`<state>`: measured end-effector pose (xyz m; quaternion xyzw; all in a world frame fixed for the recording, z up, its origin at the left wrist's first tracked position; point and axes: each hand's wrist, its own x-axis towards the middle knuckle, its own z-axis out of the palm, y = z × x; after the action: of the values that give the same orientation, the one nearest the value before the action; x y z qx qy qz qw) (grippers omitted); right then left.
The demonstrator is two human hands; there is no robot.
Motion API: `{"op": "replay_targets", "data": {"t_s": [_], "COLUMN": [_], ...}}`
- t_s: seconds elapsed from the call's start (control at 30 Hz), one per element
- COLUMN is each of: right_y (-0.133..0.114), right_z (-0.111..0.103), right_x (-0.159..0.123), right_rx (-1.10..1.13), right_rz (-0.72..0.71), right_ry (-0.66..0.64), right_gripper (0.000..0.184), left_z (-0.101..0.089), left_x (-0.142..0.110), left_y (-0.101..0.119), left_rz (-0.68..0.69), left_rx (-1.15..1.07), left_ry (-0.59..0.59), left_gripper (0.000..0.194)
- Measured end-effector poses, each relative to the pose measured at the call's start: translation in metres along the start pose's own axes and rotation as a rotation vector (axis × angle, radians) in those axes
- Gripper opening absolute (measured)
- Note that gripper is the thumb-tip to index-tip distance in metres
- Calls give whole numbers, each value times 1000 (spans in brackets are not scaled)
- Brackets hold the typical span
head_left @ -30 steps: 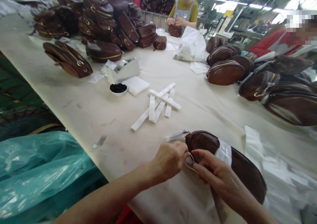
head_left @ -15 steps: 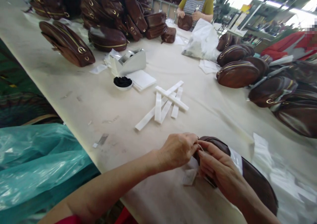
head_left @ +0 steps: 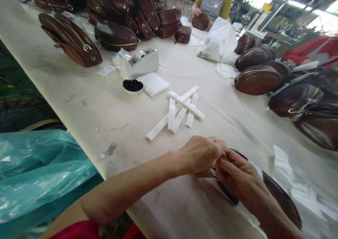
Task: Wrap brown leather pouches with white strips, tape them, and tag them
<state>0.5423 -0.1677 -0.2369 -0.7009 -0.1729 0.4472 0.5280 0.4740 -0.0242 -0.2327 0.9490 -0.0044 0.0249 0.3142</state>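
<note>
A dark brown leather bag [head_left: 281, 193] lies on the table under my right wrist. My left hand [head_left: 202, 155] is closed, its fingertips meeting those of my right hand [head_left: 241, 177] just above the bag's far end. Between them shows a thin pale string [head_left: 224, 155], pinched by both hands; its ends are hidden by my fingers. Below the fingers a small brown piece [head_left: 204, 174] with thin cord sticks out to the left. A white strip [head_left: 257, 168] lies across the bag, partly covered by my right hand.
White strips [head_left: 171, 114] lie crossed ahead, near a black-filled dish [head_left: 133, 86] and a tape dispenser [head_left: 142, 62]. Brown bags [head_left: 258, 79] line the right side; more are piled [head_left: 116, 36] at back left. Across the table a person [head_left: 211, 4] handles a bag.
Both hands have shifted slightly right, still pinched together. The small brown piece below them has come into sight. Across the table, the co-worker's bag and hands have moved.
</note>
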Motion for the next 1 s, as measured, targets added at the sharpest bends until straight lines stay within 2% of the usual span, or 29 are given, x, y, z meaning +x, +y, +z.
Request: {"op": "replay_targets", "data": {"t_s": [0.1,0.23,0.33,0.43,0.5,0.7,1.0], "right_y": [-1,-7,-10,-9,-8,-4,-4], "right_z": [-2,-13,-25,-32,-34,-35,-36], "right_x": [1,3,5,8,11,15,14], "right_rx": [-225,-541,-557,-570,-648,-887,-862], "right_rz": [-101,-213,-184,-162,-160,-248,-254], "right_ry": [110,299,355,301,276,326,310], "right_gripper": [33,31,31,33,33,31,31], "left_z": [5,19,34,48,55,72,76], "left_x": [2,8,10,11,13,21,27], "left_y": [-9,-19,-22,-21,-21,-28,-36], "left_rz": [-74,-275,-404,-408,-403,-316,-293], "left_rx": [-193,-579,-540,-458,-436,-523,-692], "left_ry": [63,50,15,3,6,8,11], "left_gripper": [13,20,19,13,17,26,31]}}
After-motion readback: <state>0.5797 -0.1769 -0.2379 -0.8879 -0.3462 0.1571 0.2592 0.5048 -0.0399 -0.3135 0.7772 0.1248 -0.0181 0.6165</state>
